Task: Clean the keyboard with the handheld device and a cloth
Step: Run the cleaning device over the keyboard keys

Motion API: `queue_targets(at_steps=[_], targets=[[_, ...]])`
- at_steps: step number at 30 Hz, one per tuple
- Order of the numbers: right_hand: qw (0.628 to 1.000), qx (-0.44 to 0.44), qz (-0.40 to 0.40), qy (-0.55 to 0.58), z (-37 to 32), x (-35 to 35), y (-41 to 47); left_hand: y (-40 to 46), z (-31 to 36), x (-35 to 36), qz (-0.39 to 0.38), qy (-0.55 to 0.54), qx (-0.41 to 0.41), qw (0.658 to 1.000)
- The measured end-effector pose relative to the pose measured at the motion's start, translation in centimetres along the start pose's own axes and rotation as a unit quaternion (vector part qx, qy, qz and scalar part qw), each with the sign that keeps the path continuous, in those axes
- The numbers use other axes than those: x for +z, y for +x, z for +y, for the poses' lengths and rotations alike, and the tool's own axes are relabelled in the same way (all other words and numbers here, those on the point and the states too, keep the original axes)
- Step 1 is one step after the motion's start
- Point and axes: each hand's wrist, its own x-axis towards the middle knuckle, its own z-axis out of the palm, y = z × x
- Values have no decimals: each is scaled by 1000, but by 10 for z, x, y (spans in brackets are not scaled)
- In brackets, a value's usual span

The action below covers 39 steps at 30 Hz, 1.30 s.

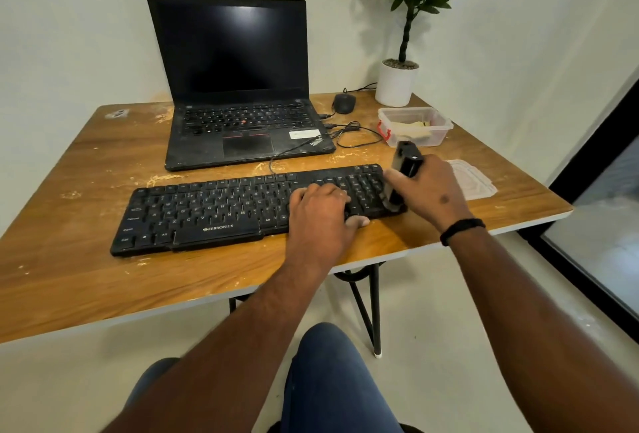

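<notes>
Your right hand point(430, 190) is gripping the handheld device point(403, 173), tip down on the keyboard point(214, 215) numpad; your left hand point(320, 213) is pressing flat, fingers relaxed, holding nothing.

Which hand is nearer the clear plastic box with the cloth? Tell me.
Right. The right hand grips the handheld device just in front of the clear plastic box; the left hand rests on the keyboard, farther left.

Black Zebronics keyboard point(221, 211) sits just in front of the laptop point(242, 87); dark handheld device point(403, 173) stands tilted on its right end, cloth point(413, 128) boxed behind.
</notes>
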Motion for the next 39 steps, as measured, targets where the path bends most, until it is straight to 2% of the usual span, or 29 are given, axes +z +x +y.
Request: queue_targets(at_steps=[2,4,6,9,11,13,15,16,18,20,23,26,27,30,34,37,39], targets=[[996,16,49,-70,0,-1,3,1,1,1,0,1,3,1000],[989,-4,63,-133,-13,9,2,1,1,2,1,0,4,1000],[994,-34,42,-96,-26,24,1,0,1,1,0,4,4,1000],[997,-39,-41,50,-28,32,6,-1,0,0,5,5,4,1000],[998,-31,-48,13,-21,22,15,0,0,0,0,3,5,1000],[995,-14,16,-94,-16,13,23,1,0,0,-5,5,4,1000],[990,-26,28,-139,-17,12,27,1,0,1,-5,7,6,1000],[991,-47,0,-125,-19,15,28,0,0,1,-4,6,7,1000],[995,-72,-70,-25,-19,21,29,0,-1,1,-2,3,7,1000],[995,-59,-68,43,-17,20,34,0,0,0,-4,4,6,1000],[995,-80,-7,-63,-15,21,40,0,0,1,-2,4,8,1000],[988,-121,-90,-17,-26,30,37,0,-1,2,4,-1,7,1000],[989,-123,-80,-14,-28,32,37,0,-1,2,2,0,6,1000],[986,-112,30,-122,-29,34,42,0,0,2,-2,1,5,1000],[994,-90,-58,-10,-24,31,50,1,0,1,-6,1,6,1000],[997,-65,10,-49,-17,26,57,1,0,1,-11,7,5,1000],[996,-66,-40,-34,-16,24,59,1,0,1,-10,7,5,1000]])
